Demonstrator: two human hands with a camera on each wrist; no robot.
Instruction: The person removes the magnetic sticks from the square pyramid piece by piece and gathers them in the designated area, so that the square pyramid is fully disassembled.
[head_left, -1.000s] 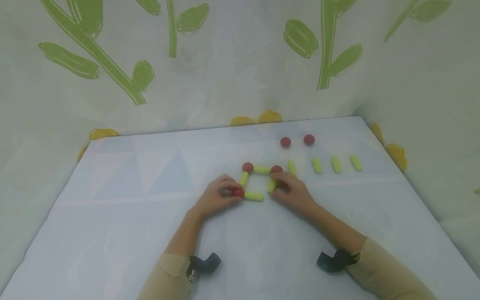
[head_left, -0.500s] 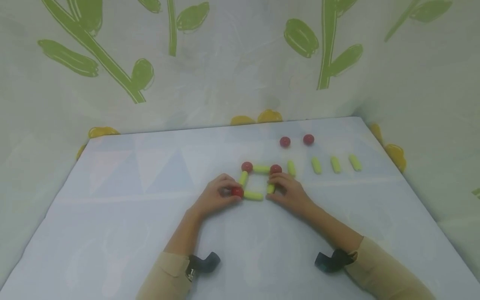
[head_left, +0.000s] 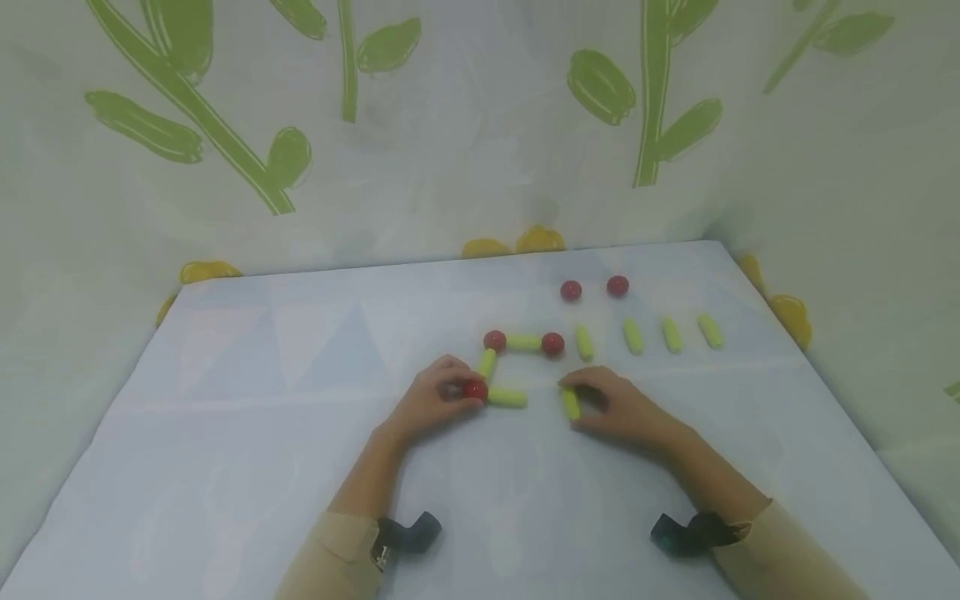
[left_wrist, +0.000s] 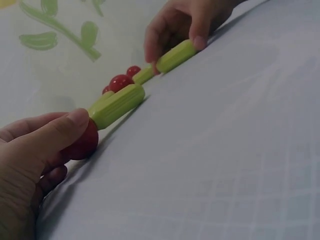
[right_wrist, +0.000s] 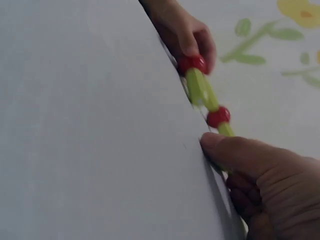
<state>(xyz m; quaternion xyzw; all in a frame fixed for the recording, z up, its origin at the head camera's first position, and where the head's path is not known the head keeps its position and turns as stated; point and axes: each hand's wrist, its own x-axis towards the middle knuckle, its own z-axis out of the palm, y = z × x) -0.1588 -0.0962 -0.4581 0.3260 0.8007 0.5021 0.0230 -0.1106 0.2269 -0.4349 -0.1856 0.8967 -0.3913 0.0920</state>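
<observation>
My left hand (head_left: 429, 402) pinches a red ball (head_left: 476, 390) between thumb and fingers. From that ball one yellow-green rod (head_left: 507, 398) extends right, and a second rod (head_left: 487, 364) runs back to another red ball (head_left: 494, 341). A third rod (head_left: 523, 342) links it to the ball (head_left: 552, 344) at its right, so the pieces form three sides of a square. To the right of this, my right hand (head_left: 628, 408) holds a loose rod (head_left: 572, 404) by its ends; the left wrist view shows this rod (left_wrist: 176, 56) apart from the joined pieces.
Behind my right hand, several loose rods (head_left: 633, 336) lie in a row on the white tabletop (head_left: 262, 467). Farther back rest two loose red balls, one left (head_left: 571, 291) and one right (head_left: 618, 286). A wall with painted plants (head_left: 480, 150) rises behind the table's far edge.
My right hand has moved right and nearer to me, taking its rod away from the back right ball, where it stood before. The left hand keeps its place on the front ball.
</observation>
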